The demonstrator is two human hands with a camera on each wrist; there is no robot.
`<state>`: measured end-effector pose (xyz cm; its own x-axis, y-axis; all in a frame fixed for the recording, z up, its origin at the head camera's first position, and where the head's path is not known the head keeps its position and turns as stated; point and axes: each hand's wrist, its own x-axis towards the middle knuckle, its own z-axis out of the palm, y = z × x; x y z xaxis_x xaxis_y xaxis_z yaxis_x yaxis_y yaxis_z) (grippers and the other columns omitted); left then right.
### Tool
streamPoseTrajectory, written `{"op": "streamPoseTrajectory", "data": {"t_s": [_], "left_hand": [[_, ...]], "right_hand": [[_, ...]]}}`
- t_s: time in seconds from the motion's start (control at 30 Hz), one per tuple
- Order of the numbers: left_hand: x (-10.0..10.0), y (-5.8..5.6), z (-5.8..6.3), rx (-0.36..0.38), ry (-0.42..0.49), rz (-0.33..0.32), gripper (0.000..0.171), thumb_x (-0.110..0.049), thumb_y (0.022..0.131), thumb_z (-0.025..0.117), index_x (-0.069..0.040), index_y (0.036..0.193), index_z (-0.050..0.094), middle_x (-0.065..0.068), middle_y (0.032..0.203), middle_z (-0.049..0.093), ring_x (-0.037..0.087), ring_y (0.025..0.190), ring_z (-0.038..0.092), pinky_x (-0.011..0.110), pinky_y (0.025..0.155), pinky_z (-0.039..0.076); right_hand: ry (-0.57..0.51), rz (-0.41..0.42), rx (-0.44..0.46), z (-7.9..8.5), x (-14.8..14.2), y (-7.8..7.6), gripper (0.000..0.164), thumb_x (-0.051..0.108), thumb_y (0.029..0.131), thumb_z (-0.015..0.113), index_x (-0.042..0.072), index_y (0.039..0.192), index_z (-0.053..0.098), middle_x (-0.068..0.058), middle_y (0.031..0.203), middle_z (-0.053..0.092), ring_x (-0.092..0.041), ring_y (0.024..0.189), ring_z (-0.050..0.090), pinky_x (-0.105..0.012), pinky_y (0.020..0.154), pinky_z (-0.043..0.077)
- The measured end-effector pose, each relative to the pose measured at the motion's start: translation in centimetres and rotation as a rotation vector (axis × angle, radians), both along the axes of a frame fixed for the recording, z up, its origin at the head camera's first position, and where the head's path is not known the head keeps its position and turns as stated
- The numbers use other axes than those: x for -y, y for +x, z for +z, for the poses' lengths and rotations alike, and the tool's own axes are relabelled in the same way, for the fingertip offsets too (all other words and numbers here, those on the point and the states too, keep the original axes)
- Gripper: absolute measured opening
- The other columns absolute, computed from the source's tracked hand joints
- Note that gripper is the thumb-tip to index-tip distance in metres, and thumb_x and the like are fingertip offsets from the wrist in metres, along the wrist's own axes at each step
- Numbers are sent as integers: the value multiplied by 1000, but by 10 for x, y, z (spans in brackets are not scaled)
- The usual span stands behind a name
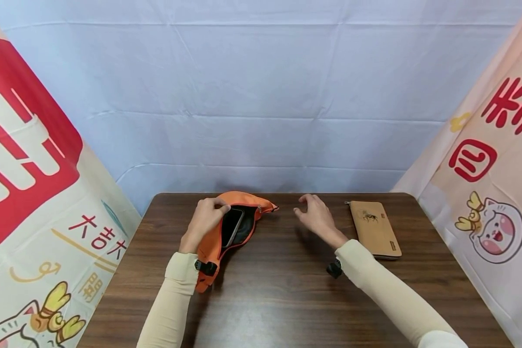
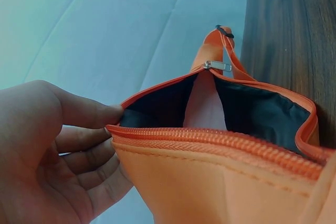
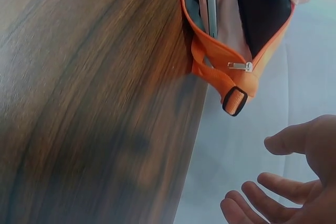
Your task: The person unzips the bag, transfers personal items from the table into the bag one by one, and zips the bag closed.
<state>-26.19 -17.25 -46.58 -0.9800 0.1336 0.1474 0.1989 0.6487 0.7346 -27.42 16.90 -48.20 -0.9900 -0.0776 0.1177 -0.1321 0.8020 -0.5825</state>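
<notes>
An orange waist bag (image 1: 210, 245) lies at the left of the table with its zip undone and its dark lining showing. My left hand (image 1: 206, 220) pinches the edge of its mouth between thumb and fingers, as the left wrist view also shows. Inside sits a thin, flat, dark slab with a metallic edge (image 3: 211, 6), much like a phone. The silver zip pull (image 2: 218, 66) hangs at one end of the opening. To the right of the bag, my right hand (image 1: 318, 217) hovers over the table with spread, slightly bent fingers, holding nothing.
A tan long wallet (image 1: 374, 228) with a zip lies to the right of my right hand. The dark wooden table (image 1: 269, 299) ends at a pale cloth backdrop (image 1: 261, 96), and printed cloths hang on both sides.
</notes>
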Motion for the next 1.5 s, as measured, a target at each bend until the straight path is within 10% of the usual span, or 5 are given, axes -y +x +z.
{"op": "streamPoseTrajectory", "data": {"t_s": [1.5], "left_hand": [[0,-3,-2,2,5,-17,26,-23,108,63,-6,120,80,13,111,76,22,77,56,38,74,46]], "right_hand": [[23,-85,-1,-2,-83,-12,46,23,108,61,-7,142,55,-31,140,57,-50,125,58,-62,100,51]]}}
